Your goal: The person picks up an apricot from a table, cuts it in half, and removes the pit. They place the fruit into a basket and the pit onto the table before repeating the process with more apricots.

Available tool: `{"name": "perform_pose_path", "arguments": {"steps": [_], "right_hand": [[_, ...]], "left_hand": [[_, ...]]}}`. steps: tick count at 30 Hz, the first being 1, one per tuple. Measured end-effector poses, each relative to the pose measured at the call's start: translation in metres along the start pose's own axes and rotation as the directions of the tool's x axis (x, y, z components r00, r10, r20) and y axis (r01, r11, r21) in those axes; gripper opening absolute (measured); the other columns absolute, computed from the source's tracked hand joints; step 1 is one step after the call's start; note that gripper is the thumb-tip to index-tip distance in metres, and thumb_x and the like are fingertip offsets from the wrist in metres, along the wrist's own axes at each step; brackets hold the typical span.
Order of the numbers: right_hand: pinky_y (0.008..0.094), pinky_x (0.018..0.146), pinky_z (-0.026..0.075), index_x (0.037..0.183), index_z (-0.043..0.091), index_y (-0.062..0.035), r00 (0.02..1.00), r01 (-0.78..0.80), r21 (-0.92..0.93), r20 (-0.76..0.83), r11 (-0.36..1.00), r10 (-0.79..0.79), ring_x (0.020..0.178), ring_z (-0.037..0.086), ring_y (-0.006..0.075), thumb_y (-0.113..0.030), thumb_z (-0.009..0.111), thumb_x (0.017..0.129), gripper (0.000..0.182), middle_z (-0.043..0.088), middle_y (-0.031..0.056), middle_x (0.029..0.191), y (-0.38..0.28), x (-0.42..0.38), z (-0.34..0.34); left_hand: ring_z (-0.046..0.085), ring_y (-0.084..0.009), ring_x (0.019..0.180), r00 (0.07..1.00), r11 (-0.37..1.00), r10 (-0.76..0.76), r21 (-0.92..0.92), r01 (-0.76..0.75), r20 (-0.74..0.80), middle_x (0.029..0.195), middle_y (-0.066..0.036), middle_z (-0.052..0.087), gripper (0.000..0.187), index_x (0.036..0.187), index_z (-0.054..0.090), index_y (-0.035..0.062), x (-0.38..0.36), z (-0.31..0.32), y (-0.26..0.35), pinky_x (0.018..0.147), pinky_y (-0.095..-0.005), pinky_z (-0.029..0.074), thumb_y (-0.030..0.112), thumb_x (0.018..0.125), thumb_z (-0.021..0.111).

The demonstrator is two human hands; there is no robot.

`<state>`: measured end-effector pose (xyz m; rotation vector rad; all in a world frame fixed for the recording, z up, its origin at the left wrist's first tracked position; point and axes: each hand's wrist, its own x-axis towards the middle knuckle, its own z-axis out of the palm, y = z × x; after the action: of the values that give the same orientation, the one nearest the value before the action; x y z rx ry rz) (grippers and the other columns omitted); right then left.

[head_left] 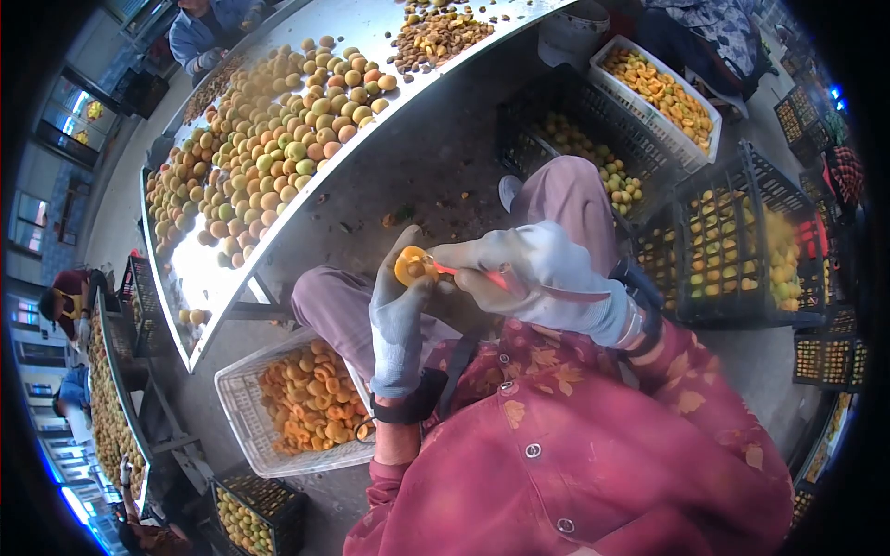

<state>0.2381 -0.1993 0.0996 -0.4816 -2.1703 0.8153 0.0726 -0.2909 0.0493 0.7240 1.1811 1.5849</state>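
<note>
My left hand point(397, 315), in a pale glove, holds a cut apricot point(413, 266) with its orange flesh facing up. Gloved too, my right hand point(528, 273) grips a red-handled tool point(493, 278), whose tip meets the fruit. Both hands are close together above my lap. Below and left of them, a white basket point(243, 431) holds cut apricot pieces point(320, 398). Many whole apricots point(278, 139) lie on the metal table point(199, 278) at the upper left.
Pits point(434, 39) are heaped on the table's far part. Black crates point(732, 250) of fruit and a white crate point(702, 148) of cut pieces stand at the right, near a bucket point(570, 35). Other people work at the upper left, upper right and far left.
</note>
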Motion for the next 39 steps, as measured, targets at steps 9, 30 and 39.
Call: {"name": "perform_pose_path", "arguments": {"steps": [9, 30, 39], "right_hand": [[0.0280, 0.064, 0.054, 0.098, 0.068, -0.0042, 1.000, 0.016, 0.118, -0.029, 0.993, -0.013, 0.073, 0.070, 0.0210, -0.010, 0.069, 0.084, 0.015, 0.070, 0.0127, 0.085, 0.012, 0.006, 0.002], [0.0276, 0.067, 0.054, 0.100, 0.066, -0.0035, 0.991, -0.068, 0.157, -0.103, 0.985, 0.085, 0.074, 0.069, 0.0193, -0.009, 0.070, 0.083, 0.018, 0.070, 0.0120, 0.088, -0.003, -0.006, 0.008], [0.0276, 0.059, 0.053, 0.102, 0.067, -0.0069, 0.997, 0.050, -0.315, 0.064, 0.948, -0.031, 0.064, 0.067, 0.0195, -0.016, 0.069, 0.083, 0.021, 0.070, 0.0070, 0.086, -0.007, -0.008, 0.009]], "left_hand": [[0.060, -0.0141, 0.097, 0.995, 0.987, -0.080, -0.134, 0.086, 0.054, 0.121, -0.009, 0.057, 0.057, 0.140, 0.039, -0.0017, 0.001, -0.004, -0.012, 0.088, -0.0254, 0.048, 0.001, 0.085, 0.056], [0.057, -0.0169, 0.109, 0.996, 0.984, -0.083, -0.157, 0.088, 0.035, 0.128, -0.013, 0.055, 0.048, 0.138, 0.039, -0.0021, 0.005, -0.003, -0.016, 0.094, -0.0281, 0.048, 0.002, 0.092, 0.050], [0.057, -0.0137, 0.106, 0.998, 0.999, -0.051, 0.009, 0.052, -0.032, 0.120, -0.008, 0.059, 0.046, 0.137, 0.043, 0.0014, 0.003, 0.005, -0.021, 0.093, -0.0253, 0.046, 0.006, 0.093, 0.053]]}}
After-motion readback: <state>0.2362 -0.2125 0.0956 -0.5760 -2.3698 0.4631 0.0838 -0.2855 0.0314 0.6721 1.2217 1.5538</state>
